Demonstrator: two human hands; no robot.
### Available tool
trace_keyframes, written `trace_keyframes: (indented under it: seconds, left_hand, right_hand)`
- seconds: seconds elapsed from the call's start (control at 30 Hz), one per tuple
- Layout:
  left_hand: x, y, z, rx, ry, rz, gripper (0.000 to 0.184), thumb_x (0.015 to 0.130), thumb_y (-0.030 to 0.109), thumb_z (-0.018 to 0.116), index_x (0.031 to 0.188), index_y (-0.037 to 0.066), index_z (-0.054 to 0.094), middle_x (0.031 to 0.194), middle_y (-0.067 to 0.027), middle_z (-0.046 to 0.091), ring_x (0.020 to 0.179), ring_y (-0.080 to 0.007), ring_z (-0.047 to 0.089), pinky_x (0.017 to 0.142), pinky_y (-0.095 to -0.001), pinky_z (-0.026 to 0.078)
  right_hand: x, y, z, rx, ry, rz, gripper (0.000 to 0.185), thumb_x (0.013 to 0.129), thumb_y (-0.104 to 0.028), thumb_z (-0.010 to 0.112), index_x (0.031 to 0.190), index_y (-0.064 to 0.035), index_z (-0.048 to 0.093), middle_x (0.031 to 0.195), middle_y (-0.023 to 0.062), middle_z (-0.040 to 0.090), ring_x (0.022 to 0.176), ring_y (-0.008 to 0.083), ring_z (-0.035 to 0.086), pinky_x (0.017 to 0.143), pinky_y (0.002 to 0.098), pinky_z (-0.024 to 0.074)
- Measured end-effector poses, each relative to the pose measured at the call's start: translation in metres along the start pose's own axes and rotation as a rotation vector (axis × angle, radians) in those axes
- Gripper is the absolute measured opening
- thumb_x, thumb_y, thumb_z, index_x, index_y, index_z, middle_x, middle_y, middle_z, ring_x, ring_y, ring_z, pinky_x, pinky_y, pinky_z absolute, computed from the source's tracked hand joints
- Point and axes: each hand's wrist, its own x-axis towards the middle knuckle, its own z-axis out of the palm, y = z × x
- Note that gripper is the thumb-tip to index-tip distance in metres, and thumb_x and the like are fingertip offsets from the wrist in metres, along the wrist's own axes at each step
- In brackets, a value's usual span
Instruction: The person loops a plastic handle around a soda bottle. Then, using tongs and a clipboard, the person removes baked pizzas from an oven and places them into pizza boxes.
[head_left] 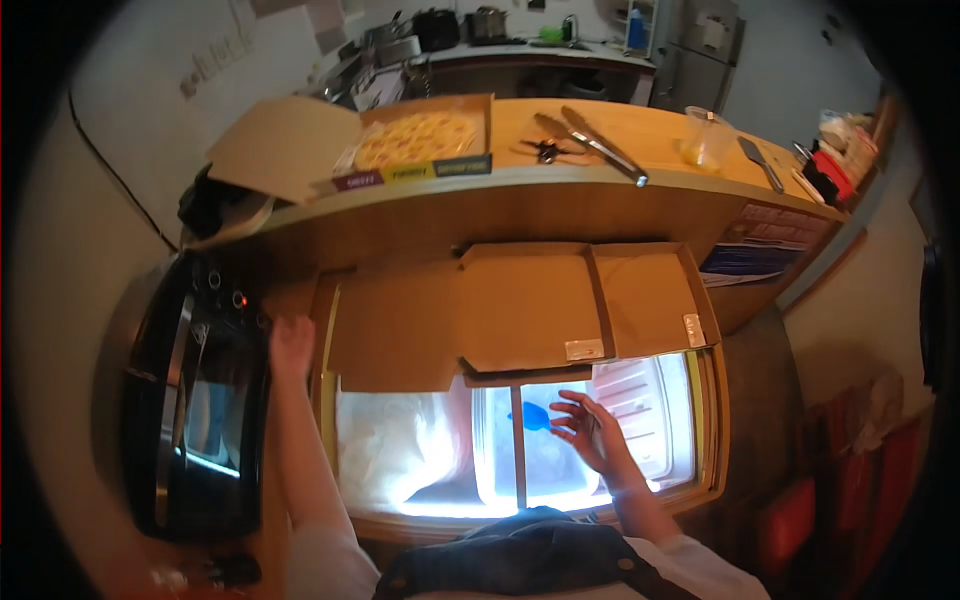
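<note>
My left hand (291,347) is beside the right side of a black toaster oven (205,440), close to its knobs; its fingers are blurred. An orange light glows near one of the knobs. My right hand (592,432) hovers above a brightly lit, glass-topped case (712,430), fingers spread and nothing in them. Just left of those fingers, a blue item (530,416) shows inside the case. Opened cardboard pizza boxes (535,305) lie across the far part of the case top.
On the wooden counter (640,125) ahead are a pizza (418,140) in an open box, metal tongs (605,148), a clear plastic jug (704,140) and a spatula (762,165). Pots and a sink line the back, near a fridge (700,60). Red chairs (790,520) stand at right.
</note>
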Motion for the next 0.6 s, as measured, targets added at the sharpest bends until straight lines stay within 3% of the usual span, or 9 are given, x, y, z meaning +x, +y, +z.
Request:
trace_keyframes:
  seconds: [0.1, 0.2, 0.27, 0.33, 0.37, 0.43, 0.47, 0.5, 0.6]
  left_hand:
    - [-0.083, -0.079, -0.017, 0.429, -0.437, -0.218, 0.013, 0.085, 0.014, 0.052, 0.093, 0.005, 0.058, 0.089, -0.0087, 0.061, 0.088, -0.0205, 0.058, 0.083, -0.0335, 0.048]
    - [-0.17, -0.169, -0.062, 0.536, -0.359, -0.361, 0.031, 0.088, 0.018, 0.047, 0.114, 0.0, 0.05, 0.102, -0.0092, 0.058, 0.098, -0.018, 0.054, 0.089, -0.0343, 0.043]
    - [-0.244, -0.212, -0.014, 0.96, -0.317, -0.25, 0.04, 0.09, 0.022, 0.044, 0.123, -0.001, 0.042, 0.113, -0.0143, 0.053, 0.109, -0.0225, 0.048, 0.097, -0.0374, 0.035]
    - [-0.294, -0.248, 0.025, 1.087, -0.589, 0.05, 0.051, 0.091, 0.028, 0.04, 0.132, 0.0, 0.029, 0.13, -0.0178, 0.037, 0.124, -0.0263, 0.032, 0.104, -0.039, 0.021]
    - [-0.293, -0.275, 0.001, 1.326, -0.535, 0.344, 0.053, 0.092, 0.029, 0.035, 0.134, 0.001, 0.022, 0.136, -0.0153, 0.026, 0.128, -0.0248, 0.021, 0.105, -0.0367, 0.014]
    - [-0.287, -0.3, -0.016, 1.372, -0.422, 0.555, 0.054, 0.092, 0.033, 0.029, 0.137, 0.004, 0.016, 0.142, -0.0129, 0.016, 0.132, -0.0239, 0.01, 0.107, -0.0347, 0.006]
    - [-0.275, -0.284, -0.007, 1.205, -0.367, 0.456, 0.055, 0.092, 0.034, 0.028, 0.137, 0.005, 0.016, 0.142, -0.013, 0.016, 0.132, -0.0245, 0.011, 0.107, -0.035, 0.007]
    - [-0.262, -0.266, 0.001, 1.042, -0.305, 0.357, 0.055, 0.092, 0.036, 0.027, 0.137, 0.007, 0.017, 0.142, -0.0132, 0.017, 0.132, -0.0251, 0.012, 0.107, -0.0353, 0.007]
    - [-0.278, -0.248, 0.026, 0.813, 0.023, 0.205, 0.054, 0.092, 0.038, 0.026, 0.137, 0.01, 0.018, 0.141, -0.0123, 0.019, 0.13, -0.0247, 0.016, 0.107, -0.0351, 0.008]
  right_hand:
    - [0.018, -0.032, 0.002, -0.222, -0.014, -0.187, 0.036, 0.087, -0.032, 0.043, 0.109, -0.0041, 0.051, 0.097, 0.0107, 0.057, 0.087, 0.0194, 0.054, 0.083, 0.0342, 0.0406]
    - [0.044, -0.038, 0.004, -0.592, -0.083, -0.394, 0.041, 0.087, -0.037, 0.041, 0.111, -0.0047, 0.049, 0.098, 0.0099, 0.057, 0.09, 0.0186, 0.053, 0.085, 0.0326, 0.0382]
    - [0.053, -0.014, 0.015, -0.819, -0.15, -0.462, 0.041, 0.088, -0.037, 0.039, 0.112, -0.0051, 0.049, 0.101, 0.0102, 0.057, 0.094, 0.0187, 0.053, 0.086, 0.0322, 0.0373]
    - [0.05, 0.041, 0.023, -0.777, -0.302, -0.304, 0.045, 0.092, -0.035, 0.03, 0.127, -0.0069, 0.037, 0.13, 0.0117, 0.035, 0.12, 0.0222, 0.034, 0.098, 0.0336, 0.0276]
    - [0.026, 0.069, 0.044, -0.873, -0.177, -0.159, 0.05, 0.093, -0.033, 0.026, 0.136, -0.0101, 0.018, 0.141, 0.0096, 0.016, 0.13, 0.0213, 0.019, 0.105, 0.0329, 0.0175]
    - [0.002, 0.093, 0.058, -0.867, -0.511, -0.442, 0.053, 0.094, -0.031, 0.025, 0.139, -0.0096, 0.007, 0.144, 0.0089, 0.006, 0.133, 0.0226, 0.006, 0.107, 0.0312, 0.0063]
    - [-0.02, 0.085, 0.075, -0.823, -0.516, -0.392, 0.055, 0.094, -0.035, 0.024, 0.138, -0.0073, 0.006, 0.144, 0.0107, 0.004, 0.133, 0.023, 0.003, 0.107, 0.0307, 0.0043]
    - [-0.038, 0.081, 0.089, -0.487, -0.436, -0.022, 0.057, 0.094, -0.036, 0.022, 0.138, -0.0052, 0.004, 0.144, 0.0123, 0.002, 0.132, 0.0226, 0.001, 0.107, 0.031, 0.0034]
    - [-0.067, 0.089, 0.077, -0.742, -0.543, -0.04, 0.059, 0.094, -0.037, 0.02, 0.137, -0.0043, -0.001, 0.144, 0.0116, -0.001, 0.133, 0.023, 0.0, 0.107, 0.0324, 0.002]
